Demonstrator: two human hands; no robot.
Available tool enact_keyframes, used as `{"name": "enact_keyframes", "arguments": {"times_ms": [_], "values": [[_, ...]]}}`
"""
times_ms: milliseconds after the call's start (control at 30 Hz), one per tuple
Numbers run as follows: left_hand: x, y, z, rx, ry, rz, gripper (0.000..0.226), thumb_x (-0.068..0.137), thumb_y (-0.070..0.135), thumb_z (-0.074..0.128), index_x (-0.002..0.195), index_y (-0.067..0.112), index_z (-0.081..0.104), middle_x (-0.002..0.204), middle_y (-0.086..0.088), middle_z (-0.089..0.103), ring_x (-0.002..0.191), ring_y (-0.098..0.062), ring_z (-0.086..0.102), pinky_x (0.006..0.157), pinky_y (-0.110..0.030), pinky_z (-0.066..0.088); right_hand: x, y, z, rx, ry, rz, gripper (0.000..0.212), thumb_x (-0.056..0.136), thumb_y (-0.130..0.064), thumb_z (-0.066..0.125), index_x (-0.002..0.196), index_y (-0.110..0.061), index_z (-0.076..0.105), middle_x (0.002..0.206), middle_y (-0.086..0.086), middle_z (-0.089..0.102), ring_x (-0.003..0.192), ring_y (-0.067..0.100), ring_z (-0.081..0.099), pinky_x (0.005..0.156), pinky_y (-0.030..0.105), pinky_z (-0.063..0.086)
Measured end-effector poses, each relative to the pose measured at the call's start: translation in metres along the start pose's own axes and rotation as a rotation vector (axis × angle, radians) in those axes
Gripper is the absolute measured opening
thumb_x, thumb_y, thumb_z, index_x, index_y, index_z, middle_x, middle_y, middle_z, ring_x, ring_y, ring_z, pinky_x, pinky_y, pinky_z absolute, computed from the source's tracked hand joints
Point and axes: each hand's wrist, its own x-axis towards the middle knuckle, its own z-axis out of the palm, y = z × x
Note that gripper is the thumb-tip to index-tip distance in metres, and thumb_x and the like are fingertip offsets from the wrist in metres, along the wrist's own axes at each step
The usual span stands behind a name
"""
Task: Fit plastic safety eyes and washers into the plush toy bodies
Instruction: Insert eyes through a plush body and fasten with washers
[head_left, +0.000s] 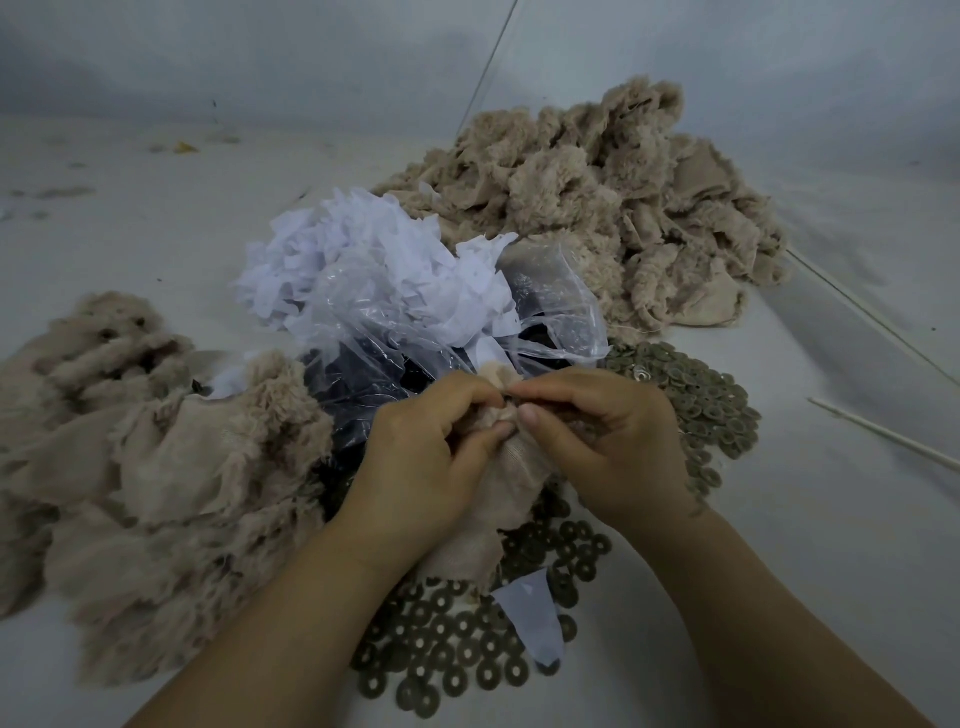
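- Left: a heap of beige plush bodies (130, 441) lies on the pale worktop (831, 519), fur and knit backing mixed; whether these are fitted cannot be told.
- Centre rear: white paper scraps (363, 260) and a clear plastic bag (457, 322) holding dark pieces, probably the safety eyes, though too indistinct to confirm.
- Centre front: the left hand (431, 467) and right hand (613, 447) meet over one plush body (483, 499), turned inside out so its smooth backing faces up. Both sets of fingers are curled, thumbs touching the cloth, pinching a gathered fold at its far end; a small dark spot shows between the fingertips, possibly an eye post.
- Orientation: this body's long axis runs roughly from the person outward, its pinched end pointing away and its loose end trailing toward the wrists.
- Technique: the step appears to be seating a washer on a post; keep the cloth flat round the post and press squarely, lest fabric be trapped.
- Right: flat ring washers (701, 395) spread beneath and beside the hands; a larger plush pile (597, 197) lies beyond.
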Motion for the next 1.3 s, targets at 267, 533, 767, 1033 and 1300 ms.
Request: {"name": "enact_keyframes", "arguments": {"times_ms": [267,533,767,1033,1300], "values": [[0.000,-0.002,0.000,0.000,-0.064,-0.051,0.030,0.086,0.018,0.069,0.116,0.020,0.067,0.094,0.026,0.065,0.089,0.006,0.063,0.076,-0.006,0.046,0.002,0.005,-0.004,-0.068,-0.051,-0.093,0.021,0.081,-0.012,0.079,0.102,-0.008,0.076,0.096,-0.002,0.074,0.089,0.005,0.069,0.083,0.018,0.054],[0.000,0.001,0.001,0.172,-0.089,0.066,0.014,0.094,0.021,0.060,0.099,0.011,0.067,0.080,0.018,0.057,0.072,0.012,0.048,0.069,0.001,0.035,0.000,0.008,0.004,-0.030,-0.016,-0.089,0.015,0.080,-0.004,0.078,0.095,-0.002,0.077,0.085,0.004,0.075,0.078,0.010,0.069,0.074,0.020,0.055],[-0.004,0.001,0.003,0.213,-0.027,0.116,0.022,0.092,0.017,0.053,0.088,0.001,0.067,0.072,0.006,0.056,0.067,-0.002,0.042,0.063,-0.008,0.035,0.000,0.009,0.008,0.015,-0.032,-0.031,0.009,0.081,-0.004,0.076,0.089,-0.002,0.077,0.081,0.003,0.073,0.074,0.010,0.067,0.067,0.021,0.055],[-0.007,-0.003,0.008,0.249,0.027,0.145,0.025,0.090,0.015,0.055,0.086,-0.005,0.069,0.073,-0.011,0.066,0.066,-0.016,0.054,0.059,-0.033,0.045,-0.001,0.009,0.009,-0.003,-0.061,-0.010,0.004,0.084,-0.006,0.072,0.086,-0.003,0.074,0.081,-0.002,0.069,0.072,0.006,0.064,0.065,0.022,0.053],[-0.005,-0.003,0.005,0.263,0.023,0.147,0.022,0.091,0.016,0.057,0.086,-0.001,0.070,0.074,-0.008,0.066,0.068,-0.015,0.055,0.062,-0.030,0.046,-0.005,0.002,0.014,-0.003,0.035,0.017,0.021,0.090,-0.021,0.065,0.083,-0.003,0.073,0.077,0.002,0.071,0.069,0.008,0.064,0.064,0.020,0.052]]}}
